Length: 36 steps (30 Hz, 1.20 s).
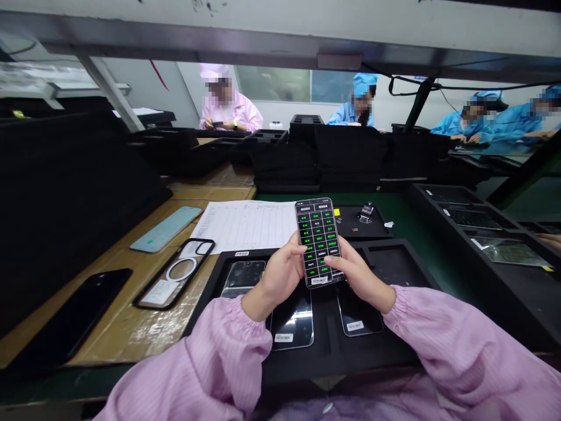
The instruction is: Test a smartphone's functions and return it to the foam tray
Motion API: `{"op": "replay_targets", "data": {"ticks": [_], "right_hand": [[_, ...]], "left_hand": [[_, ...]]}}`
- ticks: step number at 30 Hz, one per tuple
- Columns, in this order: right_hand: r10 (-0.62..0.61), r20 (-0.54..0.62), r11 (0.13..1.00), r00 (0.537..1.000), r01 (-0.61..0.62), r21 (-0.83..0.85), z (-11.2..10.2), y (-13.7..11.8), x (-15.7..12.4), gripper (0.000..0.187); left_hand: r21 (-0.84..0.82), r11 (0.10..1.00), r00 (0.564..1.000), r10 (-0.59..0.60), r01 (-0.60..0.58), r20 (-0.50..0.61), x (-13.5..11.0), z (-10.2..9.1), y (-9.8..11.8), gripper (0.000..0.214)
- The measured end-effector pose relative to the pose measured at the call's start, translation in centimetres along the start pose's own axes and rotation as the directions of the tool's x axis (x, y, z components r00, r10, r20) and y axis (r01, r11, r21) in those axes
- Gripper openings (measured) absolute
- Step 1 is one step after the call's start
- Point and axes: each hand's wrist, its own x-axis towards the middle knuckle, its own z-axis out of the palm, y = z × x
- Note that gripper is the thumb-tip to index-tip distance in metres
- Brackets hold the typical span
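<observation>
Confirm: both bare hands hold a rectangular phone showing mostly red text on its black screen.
Wrong colour: in the head view, the rectangular phone shows mostly green text. The bare left hand and bare right hand do hold it.

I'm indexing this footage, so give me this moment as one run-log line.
left hand: holds lit phone; right hand: holds same phone, thumb over screen; below: black tray, phones inside

Loose, pinkish-lilac sleeves (456,339) with fine stripes narrow into gathered, puckered cuffs (259,321), leaving the left hand (283,270) and right hand (357,273) bare; soft folds crease the fabric.
</observation>
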Motion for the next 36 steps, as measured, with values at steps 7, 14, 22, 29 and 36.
{"op": "replay_targets", "data": {"ticks": [7,14,22,29,36], "right_hand": [[-0.078,-0.083,0.955,0.993,0.050,-0.291,-0.2,0.3,0.0,0.061],[-0.079,-0.087,0.957,0.993,0.051,-0.284,-0.1,0.2,-0.1,0.059],[-0.025,-0.083,0.998,0.996,0.020,-0.060,-0.1,0.3,-0.4,0.037],[0.000,-0.083,1.000,0.997,0.000,0.000,-0.5,1.1,-0.1,0.036],[-0.025,-0.149,1.000,0.989,0.025,-0.004,0.2,0.0,0.1,0.033]], "left_hand": [[-0.014,0.999,0.998,0.044,-0.043,0.041,0.1,0.4,-0.6,0.047],[-0.046,0.999,0.998,0.020,-0.017,0.066,0.1,0.1,-0.7,0.048],[-0.043,0.998,0.999,0.040,-0.039,0.012,0.3,0.4,-0.3,0.057],[-0.042,0.997,0.998,0.065,-0.065,0.005,0.4,0.4,-0.3,0.062],[-0.019,1.000,1.000,-0.004,0.005,0.014,0.3,0.3,-0.4,0.059]]}}
